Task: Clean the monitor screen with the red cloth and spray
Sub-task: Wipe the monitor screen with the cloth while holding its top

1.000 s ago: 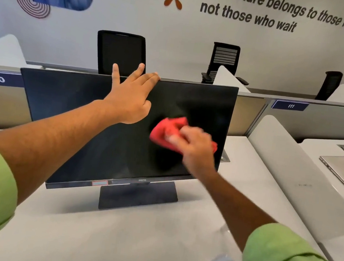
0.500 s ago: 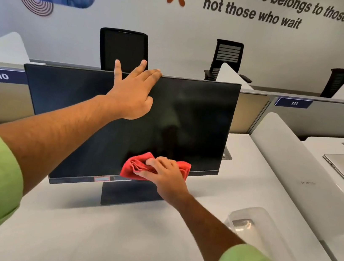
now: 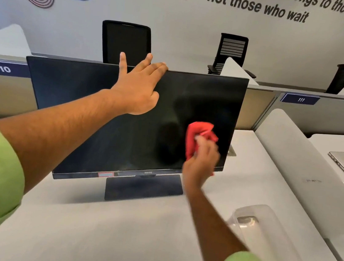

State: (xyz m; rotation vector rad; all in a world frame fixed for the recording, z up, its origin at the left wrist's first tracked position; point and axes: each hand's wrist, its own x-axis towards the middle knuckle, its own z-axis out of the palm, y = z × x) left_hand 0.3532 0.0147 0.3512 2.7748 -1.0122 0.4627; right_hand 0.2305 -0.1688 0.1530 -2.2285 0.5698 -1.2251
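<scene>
The left hand (image 3: 138,91), fingers spread, braces the monitor (image 3: 96,97) top edge so it stays steady; right hand (image 3: 201,158) pinches the red cloth (image 3: 198,134) against its lower-right screen

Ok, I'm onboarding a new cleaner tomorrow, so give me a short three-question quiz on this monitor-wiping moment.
1. True or false: the left hand rests at the top edge of the black flat-screen monitor.
2. Which part of the screen is the crumpled red cloth on? A) upper left B) lower right C) centre top
3. Fill in: the clear plastic container sits on the white desk to the monitor's ____.

Key: 1 true. 2 B; the right hand presses the cloth there. 3 right.
</scene>
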